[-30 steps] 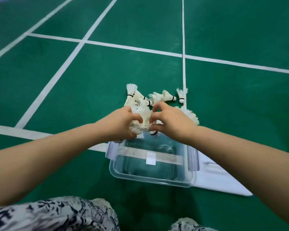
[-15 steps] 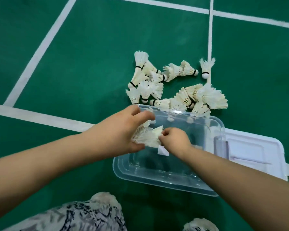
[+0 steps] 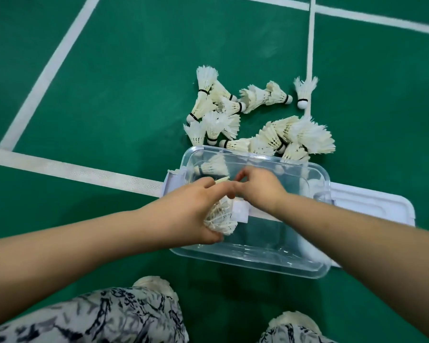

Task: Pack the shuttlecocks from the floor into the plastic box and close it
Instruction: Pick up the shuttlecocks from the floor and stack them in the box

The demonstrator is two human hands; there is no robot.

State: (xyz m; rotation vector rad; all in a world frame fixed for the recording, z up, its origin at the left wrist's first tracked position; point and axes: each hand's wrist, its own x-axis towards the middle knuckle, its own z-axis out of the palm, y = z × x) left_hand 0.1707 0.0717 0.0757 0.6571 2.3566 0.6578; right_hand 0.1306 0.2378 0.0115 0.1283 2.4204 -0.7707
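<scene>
Currently a bunch of shuttlecocks point(image 3: 221, 219) is held over the inside of the plastic box point(image 3: 258, 266), near its left edge, with the feathered ends toward the near edge. It is gripped by the left hand point(image 3: 193, 214), fingers and thumb wrapped round it. The right hand point(image 3: 260, 189) is curled at the top of the bunch, touching the left fingertips; whether anything is pinched cannot be told.

Change noted: one second ago both hands were gathering at the pile beyond the box's far edge; the bunch has since been brought into the box.

Judged: this batch is about to be released. The pile point(image 3: 282, 134) is left on the floor point(image 3: 134, 95) against the far edge, so most packing remains. The lid point(image 3: 377, 206) lies off, beside the right edge.
</scene>
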